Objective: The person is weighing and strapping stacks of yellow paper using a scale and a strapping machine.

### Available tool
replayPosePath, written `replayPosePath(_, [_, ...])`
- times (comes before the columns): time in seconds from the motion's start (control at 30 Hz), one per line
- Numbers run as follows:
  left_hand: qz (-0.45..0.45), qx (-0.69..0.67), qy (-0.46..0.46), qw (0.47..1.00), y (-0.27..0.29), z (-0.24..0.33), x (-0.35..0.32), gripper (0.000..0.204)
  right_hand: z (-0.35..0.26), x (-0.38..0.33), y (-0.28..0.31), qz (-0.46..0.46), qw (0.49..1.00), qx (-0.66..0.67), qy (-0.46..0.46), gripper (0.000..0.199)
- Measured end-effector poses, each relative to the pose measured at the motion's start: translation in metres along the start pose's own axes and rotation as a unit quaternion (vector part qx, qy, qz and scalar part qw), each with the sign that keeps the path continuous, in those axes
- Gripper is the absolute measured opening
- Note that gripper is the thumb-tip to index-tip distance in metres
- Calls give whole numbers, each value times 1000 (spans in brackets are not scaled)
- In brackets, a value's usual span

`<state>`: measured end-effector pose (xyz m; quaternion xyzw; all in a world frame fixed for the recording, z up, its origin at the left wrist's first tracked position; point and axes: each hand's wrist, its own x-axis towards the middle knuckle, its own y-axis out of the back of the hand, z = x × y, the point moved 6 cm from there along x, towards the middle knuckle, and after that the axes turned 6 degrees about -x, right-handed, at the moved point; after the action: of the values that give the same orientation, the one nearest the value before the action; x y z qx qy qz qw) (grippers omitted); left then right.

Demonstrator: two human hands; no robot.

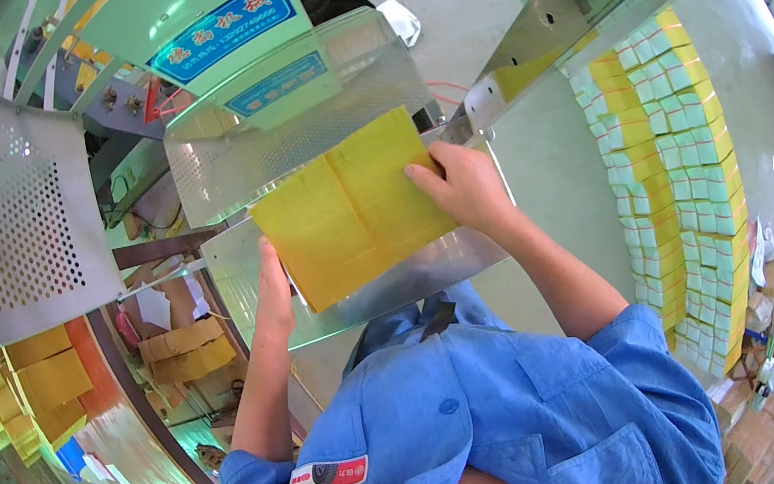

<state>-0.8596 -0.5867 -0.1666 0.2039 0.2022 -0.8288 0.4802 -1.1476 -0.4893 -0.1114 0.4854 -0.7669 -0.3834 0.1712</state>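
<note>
A rectangular yellow paper stack (352,212) lies tilted between my two hands, over a shiny metal tray. A faint crease runs across its middle, and its thickness is hard to make out. My right hand (469,183) grips its right edge, thumb on top and fingers curled around the side. Along the left edge my left hand (272,296) holds the paper, its thumb upright against the border; the other fingers are mostly hidden. Under and around the paper shows the metal tray (236,281), part of a machine.
Beyond the tray stands a green machine housing (197,3) with a clear guard (347,56). A perforated metal panel (8,211) is at left, a steel beam (553,13) at upper right. Long rows of banded yellow bundles (693,193) line the floor at right. Cardboard boxes (186,350) sit lower left.
</note>
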Motion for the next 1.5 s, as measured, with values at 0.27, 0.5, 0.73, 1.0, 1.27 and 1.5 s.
replayPosePath(0.27, [-2,-8,71,997,19,-21,1,78,39,0,-37,-70,977,176,-93,33])
replayPosePath(0.5, [15,30,120,992,32,-41,6,81,67,-10,-45,-99,919,366,-112,34])
replayPosePath(0.73, [51,62,88,993,21,-35,-3,78,65,-13,-49,-56,920,378,-84,33])
replayPosePath(1.0, [74,27,63,995,29,-35,0,74,65,-16,-72,-36,875,480,-59,33])
replayPosePath(1.27, [76,2,68,995,22,-35,2,71,62,-20,-58,-55,863,498,-63,35])
replayPosePath(1.5, [100,-69,34,992,20,-33,-4,68,65,-16,-67,-82,861,502,-28,40])
